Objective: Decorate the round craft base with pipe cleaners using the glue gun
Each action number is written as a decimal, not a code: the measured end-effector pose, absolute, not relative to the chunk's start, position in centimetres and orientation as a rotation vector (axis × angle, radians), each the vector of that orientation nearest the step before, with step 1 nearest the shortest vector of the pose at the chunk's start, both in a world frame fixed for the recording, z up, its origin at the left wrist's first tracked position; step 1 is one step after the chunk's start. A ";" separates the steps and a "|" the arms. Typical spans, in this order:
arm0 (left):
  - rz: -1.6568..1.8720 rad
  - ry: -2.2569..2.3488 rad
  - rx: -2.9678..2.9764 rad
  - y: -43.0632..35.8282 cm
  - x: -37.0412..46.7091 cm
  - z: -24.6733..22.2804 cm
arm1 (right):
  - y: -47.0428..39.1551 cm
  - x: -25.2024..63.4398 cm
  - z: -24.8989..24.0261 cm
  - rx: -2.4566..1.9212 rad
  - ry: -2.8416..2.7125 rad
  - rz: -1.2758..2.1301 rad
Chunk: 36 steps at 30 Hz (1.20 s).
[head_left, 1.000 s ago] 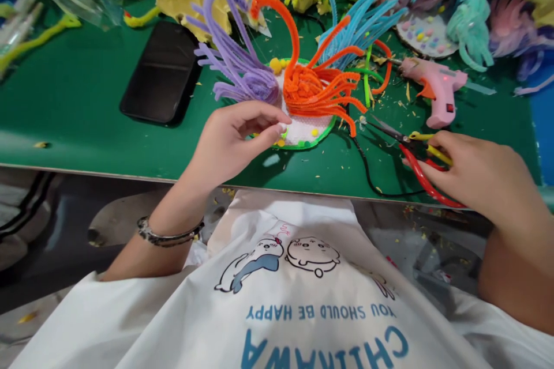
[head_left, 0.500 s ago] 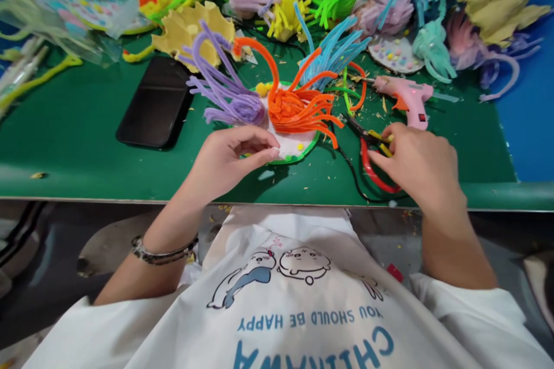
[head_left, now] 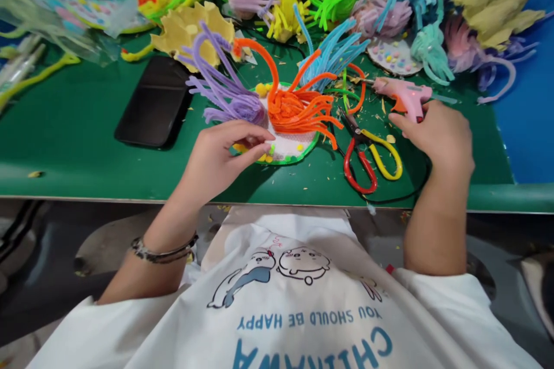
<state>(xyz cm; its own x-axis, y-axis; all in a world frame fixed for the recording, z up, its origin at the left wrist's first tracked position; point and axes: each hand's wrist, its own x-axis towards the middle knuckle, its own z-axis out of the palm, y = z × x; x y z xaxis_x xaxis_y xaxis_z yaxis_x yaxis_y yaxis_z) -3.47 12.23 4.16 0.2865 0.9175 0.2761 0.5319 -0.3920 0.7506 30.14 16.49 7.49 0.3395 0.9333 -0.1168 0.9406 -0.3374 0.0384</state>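
Note:
My left hand [head_left: 229, 153] is closed in a pinch over the front left of a white disc [head_left: 291, 143] with a green fuzzy rim. A tiny light-green piece [head_left: 272, 149] shows at its fingertips. Purple [head_left: 242, 106] and orange [head_left: 294, 109] pipe-cleaner bundles stand on the disc, with small yellow pompoms [head_left: 262, 90] behind them. My right hand [head_left: 439, 132] is around the handle of a pink hot glue gun [head_left: 402, 92], its fingers partly hidden. Scissors [head_left: 361, 137] with one red and one yellow handle lie open between the hands.
A black phone [head_left: 153, 101] lies left of the disc. Behind it are a blue pipe-cleaner bundle [head_left: 333, 55], a yellow egg-carton piece [head_left: 194, 29] and a heap of coloured bundles. A black cord [head_left: 389, 200] runs near the table's front edge. Scraps litter the green tabletop [head_left: 78, 155].
My right hand has let go of the scissors, which now lie on the table, and has moved up and right to the glue gun. The left hand has shifted slightly left.

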 end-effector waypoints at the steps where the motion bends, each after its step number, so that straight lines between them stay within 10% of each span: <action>1: 0.957 1.300 2.031 12.2 -3.5 4.1 | 16.7 30.0 7.3 2.445 1.755 -0.116; 18: 1.008 1.360 1.968 12.1 -3.8 3.4 | 15.5 29.6 6.3 3.110 2.285 0.504; 36: 1.048 1.406 1.932 11.7 -3.8 2.9 | 9.8 23.5 3.8 2.049 2.580 0.270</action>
<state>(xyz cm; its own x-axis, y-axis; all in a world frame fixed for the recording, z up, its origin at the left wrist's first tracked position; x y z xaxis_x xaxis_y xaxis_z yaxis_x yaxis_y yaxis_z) -3.75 11.67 2.90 0.1594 0.9465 0.2806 0.5388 -0.3215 0.7787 23.53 9.83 3.83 -0.2235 0.9477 0.2280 0.9743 0.2237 0.0254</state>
